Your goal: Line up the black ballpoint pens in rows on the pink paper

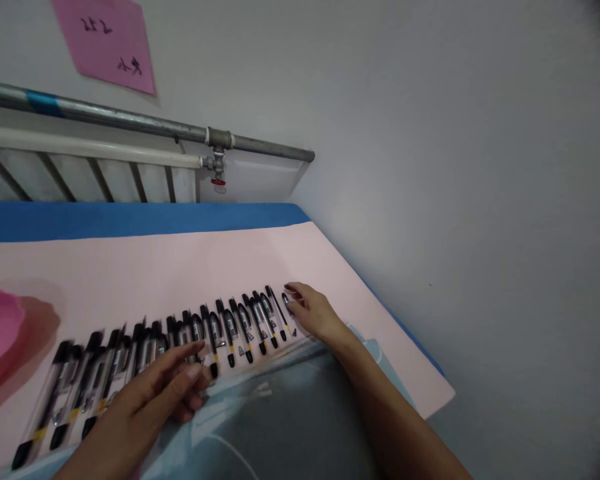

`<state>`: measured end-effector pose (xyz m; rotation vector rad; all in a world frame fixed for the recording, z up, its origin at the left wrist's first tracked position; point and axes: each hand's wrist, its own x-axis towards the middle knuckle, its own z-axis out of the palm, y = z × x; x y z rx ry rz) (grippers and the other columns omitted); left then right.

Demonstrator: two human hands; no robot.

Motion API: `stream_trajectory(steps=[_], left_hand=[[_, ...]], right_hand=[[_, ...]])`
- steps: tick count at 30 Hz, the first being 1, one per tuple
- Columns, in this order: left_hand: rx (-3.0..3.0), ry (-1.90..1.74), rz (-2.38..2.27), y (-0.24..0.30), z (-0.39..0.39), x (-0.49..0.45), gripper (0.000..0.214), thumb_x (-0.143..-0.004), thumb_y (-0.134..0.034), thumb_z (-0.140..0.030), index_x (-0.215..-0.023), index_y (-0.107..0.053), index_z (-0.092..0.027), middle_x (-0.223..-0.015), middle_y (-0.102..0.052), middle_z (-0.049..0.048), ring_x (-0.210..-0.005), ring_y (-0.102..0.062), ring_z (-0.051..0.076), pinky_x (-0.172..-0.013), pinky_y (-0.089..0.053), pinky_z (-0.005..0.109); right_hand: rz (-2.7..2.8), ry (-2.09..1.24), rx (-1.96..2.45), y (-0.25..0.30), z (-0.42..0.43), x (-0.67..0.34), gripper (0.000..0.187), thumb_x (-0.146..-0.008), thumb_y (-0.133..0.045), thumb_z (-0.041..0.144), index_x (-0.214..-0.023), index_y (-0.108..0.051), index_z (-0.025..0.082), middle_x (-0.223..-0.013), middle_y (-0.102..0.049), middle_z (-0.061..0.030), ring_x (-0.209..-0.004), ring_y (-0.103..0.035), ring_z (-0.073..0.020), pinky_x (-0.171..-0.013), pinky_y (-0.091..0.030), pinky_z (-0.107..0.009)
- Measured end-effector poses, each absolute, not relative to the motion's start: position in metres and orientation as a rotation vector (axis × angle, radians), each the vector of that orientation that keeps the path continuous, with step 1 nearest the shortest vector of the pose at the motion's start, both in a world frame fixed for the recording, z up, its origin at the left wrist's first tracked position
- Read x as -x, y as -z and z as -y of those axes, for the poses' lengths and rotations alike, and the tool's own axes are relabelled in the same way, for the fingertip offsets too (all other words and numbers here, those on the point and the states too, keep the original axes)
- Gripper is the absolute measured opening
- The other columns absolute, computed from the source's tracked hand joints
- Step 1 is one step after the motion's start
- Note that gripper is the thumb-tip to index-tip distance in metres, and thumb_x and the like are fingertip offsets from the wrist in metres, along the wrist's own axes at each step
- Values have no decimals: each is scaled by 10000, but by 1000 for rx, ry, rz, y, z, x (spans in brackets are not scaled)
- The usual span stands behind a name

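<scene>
A long slanting row of black-and-clear pens [223,333] with yellow bands lies on the pink table cover. Small black-topped clear pieces and small metal clips lie among them; their exact kind is hard to make out. At the row's right end, my right hand [314,312] has its thumb and fingers closed around a small black-topped piece [287,300], which is partly hidden by the fingers. My left hand [163,393] hovers over the near side of the row, fingers loosely bent and apart, with nothing seen in it. It covers part of several pens.
A pink bowl-like container [3,333] with something dark inside stands at the left. The pink cover [130,267] lies over a blue surface [130,220]. Behind are a radiator [80,150] and a metal pipe [145,123]; a white wall [455,200] borders the right.
</scene>
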<state>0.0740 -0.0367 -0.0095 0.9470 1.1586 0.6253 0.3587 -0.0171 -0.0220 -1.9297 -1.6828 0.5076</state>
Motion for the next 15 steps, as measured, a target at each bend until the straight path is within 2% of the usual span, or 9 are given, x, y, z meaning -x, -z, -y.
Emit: stream_trajectory(steps=[10, 15], left_hand=[[-950, -574, -1137, 14, 33, -69, 639, -623, -661, -499, -1163, -536, -181, -881, -676, 87, -672, -605, 192, -591, -473, 296], [-972, -579, -1125, 13, 35, -72, 607, -644, -638, -504, -1146, -552, -174, -850, -675, 86, -676, -594, 184, -601, -458, 287]], right_hand=[[1720, -501, 1960, 18, 17, -363, 267, -740, -460, 145, -939, -636, 167, -829, -648, -42, -775, -557, -153, -714, -407, -254], [1721, -454, 2008, 15, 18, -365, 276, -759, -430, 153, -923, -651, 147, -853, -662, -59, -799, -573, -162, -716, -414, -256]])
